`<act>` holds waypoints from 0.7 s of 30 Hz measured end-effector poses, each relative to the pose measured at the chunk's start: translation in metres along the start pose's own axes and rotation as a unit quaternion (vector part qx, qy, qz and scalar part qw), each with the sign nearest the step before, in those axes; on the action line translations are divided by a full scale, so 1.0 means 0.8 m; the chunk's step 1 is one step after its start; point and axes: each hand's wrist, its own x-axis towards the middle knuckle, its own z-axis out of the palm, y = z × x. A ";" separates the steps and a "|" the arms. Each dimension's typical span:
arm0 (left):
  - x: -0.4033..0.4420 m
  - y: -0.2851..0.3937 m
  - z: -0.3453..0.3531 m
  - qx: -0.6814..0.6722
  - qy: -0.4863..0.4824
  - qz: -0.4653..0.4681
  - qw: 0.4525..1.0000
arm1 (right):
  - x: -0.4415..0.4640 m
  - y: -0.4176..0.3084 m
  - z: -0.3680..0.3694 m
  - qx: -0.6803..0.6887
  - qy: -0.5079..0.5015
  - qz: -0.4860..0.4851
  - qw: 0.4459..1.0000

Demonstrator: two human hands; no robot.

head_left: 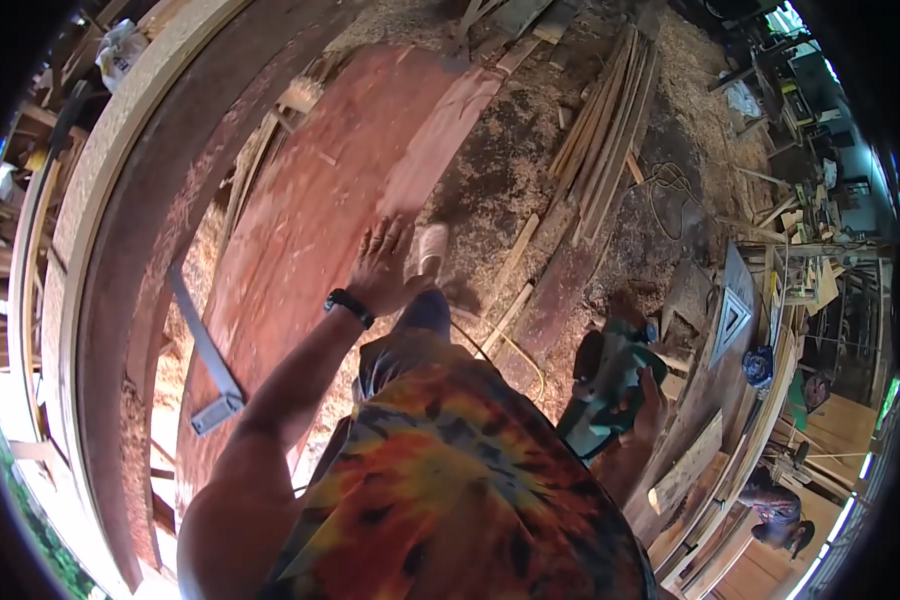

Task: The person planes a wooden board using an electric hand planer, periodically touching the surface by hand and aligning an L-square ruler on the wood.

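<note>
My left hand (pixel 380 262), with a dark watch at the wrist, lies with fingers stretched out at the edge of a wide reddish wooden board (pixel 310 190). A paler strip runs along that edge, just beyond the fingertips. In my right hand (pixel 650 408) is a green and black electric planer (pixel 606 385), held low beside my body, apart from the board. Its underside is partly hidden. A metal try square (pixel 208 360) rests across the board's left edge, near my left forearm.
Long thick planks (pixel 120 250) curve along the left side. Slats (pixel 610 130) lie piled on the shaving-covered floor, near a coiled cord (pixel 670 190). At right, a triangular square (pixel 733 325) sits on a board. Another person (pixel 778 515) is at lower right.
</note>
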 end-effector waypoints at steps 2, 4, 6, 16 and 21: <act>0.058 0.000 0.005 -0.016 0.025 0.021 0.999 | 0.031 -0.020 0.020 0.019 0.018 0.004 1.000; 0.116 -0.012 0.024 0.023 0.046 0.025 0.998 | 0.073 -0.048 0.046 0.037 0.016 -0.001 0.999; 0.174 -0.020 0.031 0.027 0.069 0.022 0.997 | 0.133 -0.062 0.057 0.027 0.009 0.011 1.000; 0.447 -0.026 0.013 -0.004 0.114 0.005 0.993 | 0.305 -0.299 0.253 -0.017 -0.035 -0.019 0.999; 0.470 -0.110 0.008 0.101 0.173 -0.137 0.970 | 0.420 -0.387 0.356 -0.044 -0.116 -0.023 0.992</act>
